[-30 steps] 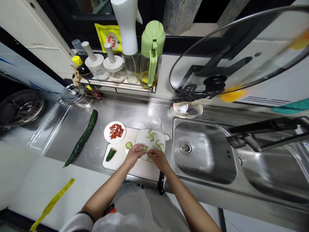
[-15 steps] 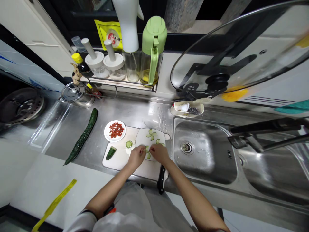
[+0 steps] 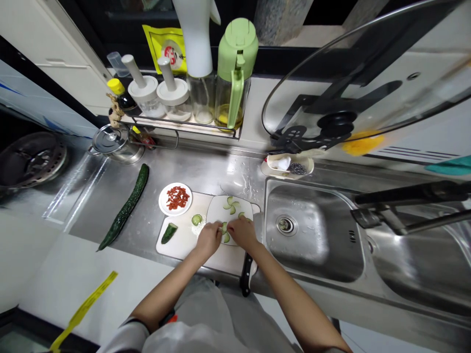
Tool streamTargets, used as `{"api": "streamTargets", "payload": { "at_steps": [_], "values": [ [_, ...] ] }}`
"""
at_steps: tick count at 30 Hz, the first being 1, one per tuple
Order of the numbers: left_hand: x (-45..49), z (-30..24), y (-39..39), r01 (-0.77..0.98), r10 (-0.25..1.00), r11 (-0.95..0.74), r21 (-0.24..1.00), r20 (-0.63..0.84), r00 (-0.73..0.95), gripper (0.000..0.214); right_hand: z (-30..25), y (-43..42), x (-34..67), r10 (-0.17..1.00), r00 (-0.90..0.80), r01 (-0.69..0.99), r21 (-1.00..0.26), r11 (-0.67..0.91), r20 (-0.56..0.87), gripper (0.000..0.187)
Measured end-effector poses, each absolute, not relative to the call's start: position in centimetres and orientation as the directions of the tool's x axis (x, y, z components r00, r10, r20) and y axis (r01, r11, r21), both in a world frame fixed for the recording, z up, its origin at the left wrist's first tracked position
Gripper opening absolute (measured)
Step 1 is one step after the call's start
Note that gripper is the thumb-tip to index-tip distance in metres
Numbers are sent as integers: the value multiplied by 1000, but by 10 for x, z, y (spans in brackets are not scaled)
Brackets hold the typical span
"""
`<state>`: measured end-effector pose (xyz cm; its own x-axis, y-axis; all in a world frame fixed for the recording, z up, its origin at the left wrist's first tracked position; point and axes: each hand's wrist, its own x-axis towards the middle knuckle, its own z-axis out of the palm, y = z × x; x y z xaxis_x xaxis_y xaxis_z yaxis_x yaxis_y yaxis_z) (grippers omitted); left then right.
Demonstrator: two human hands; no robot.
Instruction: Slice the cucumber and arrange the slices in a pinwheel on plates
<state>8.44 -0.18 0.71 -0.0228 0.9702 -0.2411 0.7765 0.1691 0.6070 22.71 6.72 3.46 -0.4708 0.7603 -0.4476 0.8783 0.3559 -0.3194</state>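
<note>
My left hand (image 3: 209,240) and my right hand (image 3: 242,231) meet over the front part of a white plate (image 3: 214,208). Their fingertips are pinched around a cucumber slice (image 3: 224,227), and the hands partly cover it. Curved cucumber slices (image 3: 230,205) form a pinwheel at the plate's far side, and others lie beside my fingers. The plate rests on a white cutting board (image 3: 187,247). Left of it on the board lie a few round cucumber slices (image 3: 196,219) and a cut cucumber piece (image 3: 169,233). A black-handled knife (image 3: 246,274) lies by my right wrist.
A small plate (image 3: 162,200) of chopped red pieces overlaps the board's corner. A long whole cucumber (image 3: 125,211) lies left on the steel counter. The sink (image 3: 312,245) is at right under a dark faucet (image 3: 405,196). Behind stand a rack (image 3: 176,128) with bottles and a glass lid (image 3: 294,103).
Both hands stay over the plate, with only slight finger movement around the cucumber slice. The view has shifted a little.
</note>
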Motion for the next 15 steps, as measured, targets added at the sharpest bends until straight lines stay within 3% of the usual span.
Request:
{"api": "streamTargets", "payload": {
  "at_steps": [15],
  "values": [
    [87, 12, 2, 825, 972, 111, 555, -234, 27, 24, 31, 67, 227, 761, -495, 866, -309, 394, -419, 25]
  ]
}}
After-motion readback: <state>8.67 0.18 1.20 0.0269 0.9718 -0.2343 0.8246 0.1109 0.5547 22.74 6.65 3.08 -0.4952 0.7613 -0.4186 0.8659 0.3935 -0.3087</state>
